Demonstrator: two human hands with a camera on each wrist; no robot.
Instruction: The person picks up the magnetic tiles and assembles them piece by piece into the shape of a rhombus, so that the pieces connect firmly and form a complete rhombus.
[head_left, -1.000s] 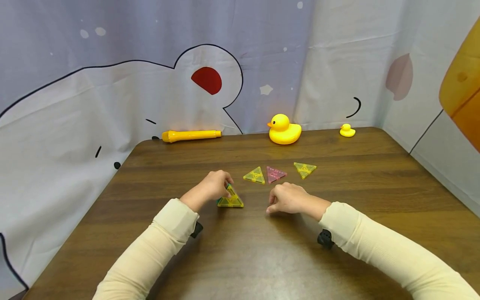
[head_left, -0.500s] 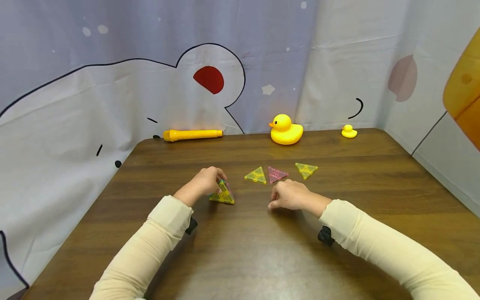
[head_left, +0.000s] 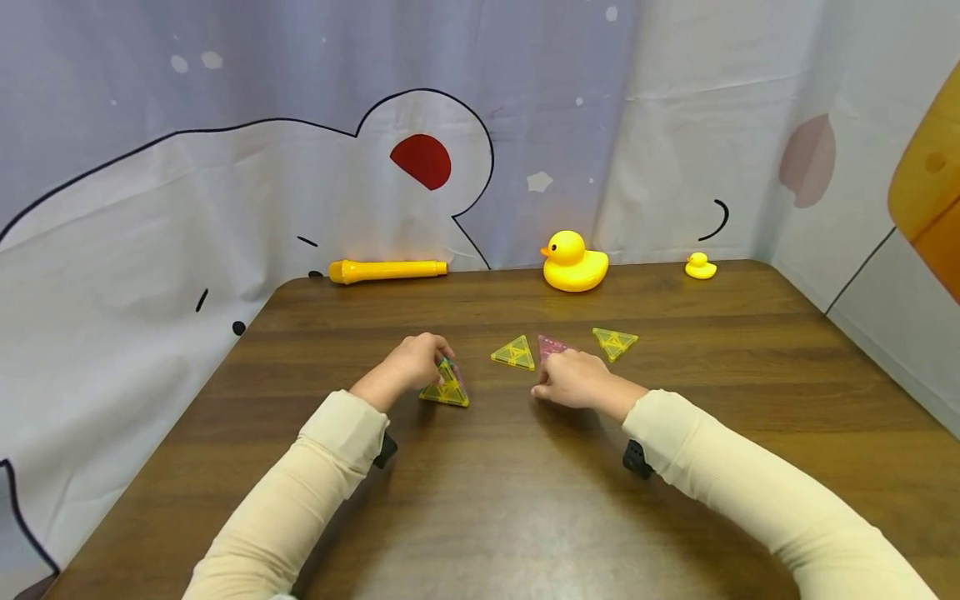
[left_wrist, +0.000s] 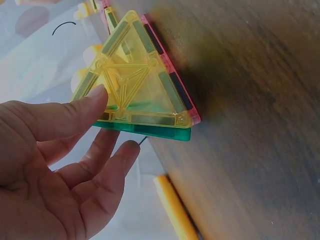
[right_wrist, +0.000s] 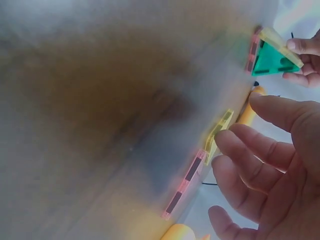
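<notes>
My left hand (head_left: 408, 364) pinches a small built shape of triangular tiles between thumb and fingers, at the left of the table. In the left wrist view a yellow tile (left_wrist: 125, 80) faces the camera, a green tile (left_wrist: 165, 133) lies along its lower edge and a pink one (left_wrist: 172, 75) behind its right side. My right hand (head_left: 577, 379) hovers over the table in front of a flat pink triangle (head_left: 551, 343), partly hiding it. The right wrist view shows its fingers (right_wrist: 245, 155) loosely bent and holding nothing. A flat yellow triangle (head_left: 514, 353) lies left of the pink one.
Another yellow triangle (head_left: 615, 342) lies to the right of the pink one. Along the back edge of the wooden table (head_left: 480, 517) are a yellow microphone (head_left: 388, 271), a large yellow duck (head_left: 573, 263) and a small duck (head_left: 701, 267). A printed curtain (head_left: 225, 192) hangs behind.
My left hand has moved left with the tile shape, turning it so that pink shows at its side. My right hand has shifted slightly forward, now covering part of the pink triangle.
</notes>
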